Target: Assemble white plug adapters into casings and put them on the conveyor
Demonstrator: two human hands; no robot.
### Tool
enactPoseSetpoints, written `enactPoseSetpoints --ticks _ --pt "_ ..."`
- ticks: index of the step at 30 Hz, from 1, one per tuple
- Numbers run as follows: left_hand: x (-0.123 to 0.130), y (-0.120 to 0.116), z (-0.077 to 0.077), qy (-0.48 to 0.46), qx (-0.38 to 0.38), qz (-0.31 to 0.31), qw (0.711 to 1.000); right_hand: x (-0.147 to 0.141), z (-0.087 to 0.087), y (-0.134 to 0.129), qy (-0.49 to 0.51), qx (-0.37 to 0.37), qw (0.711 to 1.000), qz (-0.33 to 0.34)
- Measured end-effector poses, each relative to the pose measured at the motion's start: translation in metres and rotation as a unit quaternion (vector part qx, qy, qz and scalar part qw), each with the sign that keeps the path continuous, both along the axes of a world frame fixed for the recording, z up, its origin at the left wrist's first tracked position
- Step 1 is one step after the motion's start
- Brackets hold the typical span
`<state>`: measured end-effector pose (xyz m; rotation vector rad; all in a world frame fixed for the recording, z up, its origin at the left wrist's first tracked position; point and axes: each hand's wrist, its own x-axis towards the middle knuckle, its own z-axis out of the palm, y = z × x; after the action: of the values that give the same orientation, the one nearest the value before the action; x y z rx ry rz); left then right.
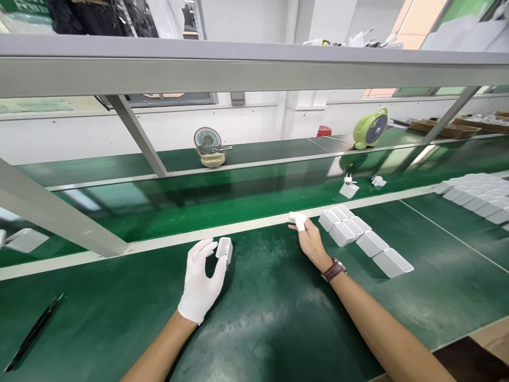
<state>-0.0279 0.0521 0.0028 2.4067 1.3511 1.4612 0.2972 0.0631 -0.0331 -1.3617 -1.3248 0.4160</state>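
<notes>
My left hand [202, 281], in a white glove, has its thumb and fingers around the near left part of a small open-topped white plastic box [225, 248] on the green bench. My right hand [310, 239] wears white finger covers and a wristwatch. Its fingers point left at the pale strip along the bench, with nothing visible in them. Just right of that hand stands a staggered group of similar white boxes [382, 253], some with their open tops showing.
Black tweezers [35, 331] lie at left. Many white boxes [477, 193] sit at far right. Beyond the strip are a white plug adapter [349, 188], a small beige fan [210, 148] and a green fan [369, 129]. A metal shelf beam [254, 74] crosses overhead, with a slanting post [67, 212] at left.
</notes>
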Motion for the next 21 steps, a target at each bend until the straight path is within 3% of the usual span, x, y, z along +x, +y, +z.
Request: enactPoseSetpoints --ticks 6,11,15,21 --pt "0.004 -0.014 0.007 0.002 -0.001 -0.099 0.995 -0.011 0.007 -0.01 -0.013 -0.023 0.997 0.074" --pt "0.005 -0.023 0.006 0.006 0.0 -0.122 0.993 -0.01 0.004 -0.01 -0.045 0.035 0.997 0.059" --pt "0.008 -0.029 0.003 0.028 -0.054 -0.209 0.976 -0.009 -0.004 -0.007 -0.069 0.041 0.995 0.059" --pt "0.016 -0.041 0.003 0.147 -0.107 -0.288 0.94 -0.024 0.003 -0.017 -0.207 0.039 0.96 0.184"
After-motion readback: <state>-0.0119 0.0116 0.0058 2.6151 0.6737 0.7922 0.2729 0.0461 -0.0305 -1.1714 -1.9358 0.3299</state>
